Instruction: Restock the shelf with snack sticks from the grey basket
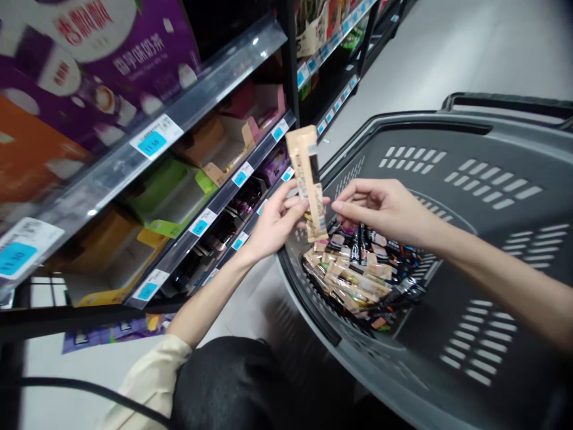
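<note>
The left hand [278, 222] pinches the long packet [304, 170] nearly upright, while the right hand [384, 209], empty and loosely curled, is just to its right.

Cannot read the blurred small print on the slim beige sachet [308, 179] at the centre, nor see all of the bare left hand [280, 222], partly hidden behind it. Cannot count the glossy beige and black packets [362, 280] heaped below, nor follow the large grey perforated plastic basket [528, 158] past the right and bottom edges.
</note>
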Demonstrator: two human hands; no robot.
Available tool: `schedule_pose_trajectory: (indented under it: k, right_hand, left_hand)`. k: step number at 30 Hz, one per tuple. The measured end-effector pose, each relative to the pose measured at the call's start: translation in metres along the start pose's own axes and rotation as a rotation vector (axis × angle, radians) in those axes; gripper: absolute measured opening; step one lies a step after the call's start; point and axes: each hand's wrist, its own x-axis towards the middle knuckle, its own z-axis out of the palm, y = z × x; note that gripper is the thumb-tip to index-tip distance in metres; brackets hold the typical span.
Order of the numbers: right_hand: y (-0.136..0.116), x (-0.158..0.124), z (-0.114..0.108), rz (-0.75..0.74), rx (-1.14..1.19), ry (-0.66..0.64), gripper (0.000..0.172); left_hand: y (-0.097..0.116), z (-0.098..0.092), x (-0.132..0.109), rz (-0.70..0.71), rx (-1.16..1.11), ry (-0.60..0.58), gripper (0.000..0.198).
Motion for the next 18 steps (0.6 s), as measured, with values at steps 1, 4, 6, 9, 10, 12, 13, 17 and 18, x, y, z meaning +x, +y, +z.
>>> schedule_pose_trajectory:
  k: [1,4,6,9,10,12,13,17,18]
  right_hand:
    - [-0.002,-0.001,0.001,-0.011,-0.032,-0.005,0.05]
    - [-0.009,-0.003,0.003,-0.055,-0.153,-0.04,0.046]
    - [-0.013,-0.004,0.005,-0.084,-0.22,-0.064,0.041]
    - [-0.015,-0.006,0.007,-0.133,-0.291,-0.101,0.035]
    - [-0.015,-0.006,0.008,-0.154,-0.307,-0.115,0.034]
    - [-0.011,-0.006,0.009,-0.195,-0.326,-0.136,0.034]
    - [-0.009,-0.006,0.01,-0.21,-0.33,-0.142,0.033]
    - [-0.004,-0.005,0.014,-0.227,-0.317,-0.167,0.033]
    - [-0.003,-0.005,0.015,-0.226,-0.311,-0.178,0.033]
  left_hand:
    - [0.001,-0.008,0.005,0.014,-0.005,0.04,0.066]
    - [0.005,-0.046,0.03,0.15,0.175,0.246,0.071]
    - [0.006,-0.08,0.05,0.287,0.471,0.384,0.067]
    - [0.009,-0.13,0.075,0.373,1.03,0.37,0.05]
    - [0.011,-0.143,0.08,0.34,1.194,0.341,0.047]
    - [0.016,-0.16,0.086,0.194,1.472,0.312,0.05]
    - [0.018,-0.164,0.087,0.09,1.588,0.31,0.053]
    - [0.022,-0.167,0.091,-0.309,1.865,0.33,0.061]
    - [0.021,-0.166,0.094,-0.367,1.891,0.327,0.06]
